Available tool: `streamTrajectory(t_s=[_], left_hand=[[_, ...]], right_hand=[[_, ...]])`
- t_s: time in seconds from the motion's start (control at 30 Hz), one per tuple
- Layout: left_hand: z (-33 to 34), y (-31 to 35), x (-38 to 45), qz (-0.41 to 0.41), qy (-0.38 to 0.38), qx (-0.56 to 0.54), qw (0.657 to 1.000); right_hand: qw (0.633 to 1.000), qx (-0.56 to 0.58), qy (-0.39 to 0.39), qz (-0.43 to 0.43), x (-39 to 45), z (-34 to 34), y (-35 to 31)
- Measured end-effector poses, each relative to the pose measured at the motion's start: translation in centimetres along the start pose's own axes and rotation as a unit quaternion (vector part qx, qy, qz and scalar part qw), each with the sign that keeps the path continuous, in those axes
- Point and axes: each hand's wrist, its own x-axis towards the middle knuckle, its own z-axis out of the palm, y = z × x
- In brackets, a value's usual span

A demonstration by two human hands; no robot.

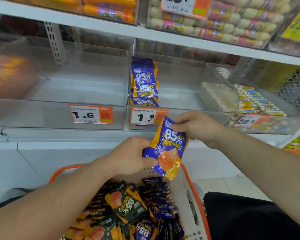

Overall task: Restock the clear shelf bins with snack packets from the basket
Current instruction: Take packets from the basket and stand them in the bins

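A blue and orange snack packet (168, 149) marked 85% hangs above the basket, held between both hands. My left hand (130, 156) grips its lower left edge. My right hand (196, 127) pinches its top corner. Below, the white basket (187, 193) with an orange rim holds several blue packets and several dark green ones (128, 205). In the middle clear bin (180, 118), a row of matching blue packets (145, 84) stands along the left wall. The clear bin (59, 116) to its left has no packets in it.
Orange price tags reading 1.6 (90, 115) hang on the two bin fronts. A bin of pale wrapped sticks (253, 101) sits to the right, tagged 28.8. The upper shelf (163, 34) carries sausage packs. A black sleeve or garment (241, 215) lies at lower right.
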Motion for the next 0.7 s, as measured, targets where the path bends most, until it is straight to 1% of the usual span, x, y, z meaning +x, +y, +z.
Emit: streamTrajectory(t_s=[0.1, 0.13, 0.17, 0.2, 0.3, 0.33, 0.4, 0.43, 0.5, 0.53, 0.6, 0.67, 0.7], left_hand=[[-1.0, 0.5, -0.1, -0.022, 0.032, -0.057, 0.998], [-1.4, 0.7, -0.1, -0.024, 0.044, -0.082, 0.995], [-1.7, 1.0, -0.1, -0.025, 0.057, -0.108, 0.992], [-1.9, 1.3, -0.1, -0.024, 0.075, -0.134, 0.988], [-2.2, 2.5, 0.0, -0.028, 0.124, -0.192, 0.973], [-2.3, 2.9, 0.1, -0.031, 0.135, -0.200, 0.970], [-2.9, 3.7, 0.5, -0.030, 0.170, -0.194, 0.966], [-3.3, 3.8, 0.7, -0.025, 0.204, -0.172, 0.963], [-4.3, 3.7, 1.2, -0.006, 0.290, -0.085, 0.953], [-4.7, 3.5, 1.3, 0.015, 0.336, -0.034, 0.941], [-5.7, 2.9, 1.6, 0.082, 0.417, 0.070, 0.903], [-6.4, 2.3, 2.1, 0.125, 0.454, 0.150, 0.869], [-6.6, 2.0, 2.3, 0.124, 0.460, 0.169, 0.863]], right_hand=[[0.994, 0.050, 0.089, -0.031, -0.3, 0.0, -0.4], [0.990, 0.082, 0.112, -0.040, -0.4, -0.1, -0.5], [0.986, 0.113, 0.117, -0.044, -0.5, -0.4, -0.7], [0.984, 0.136, 0.102, -0.048, -0.6, -0.6, -0.9], [0.983, 0.176, 0.027, -0.052, -1.0, -0.4, -2.1], [0.982, 0.178, 0.016, -0.055, -0.9, -0.4, -2.5], [0.983, 0.173, 0.026, -0.057, -0.2, -0.5, -3.9], [0.981, 0.182, 0.041, -0.054, 0.4, -0.7, -4.9], [0.974, 0.205, 0.088, -0.032, 2.5, -1.6, -6.2], [0.971, 0.213, 0.105, -0.020, 3.7, -2.1, -6.8], [0.969, 0.214, 0.123, 0.020, 6.5, -2.6, -7.2], [0.975, 0.185, 0.112, 0.045, 8.8, -2.0, -7.2], [0.980, 0.167, 0.096, 0.055, 9.7, -1.5, -7.1]])
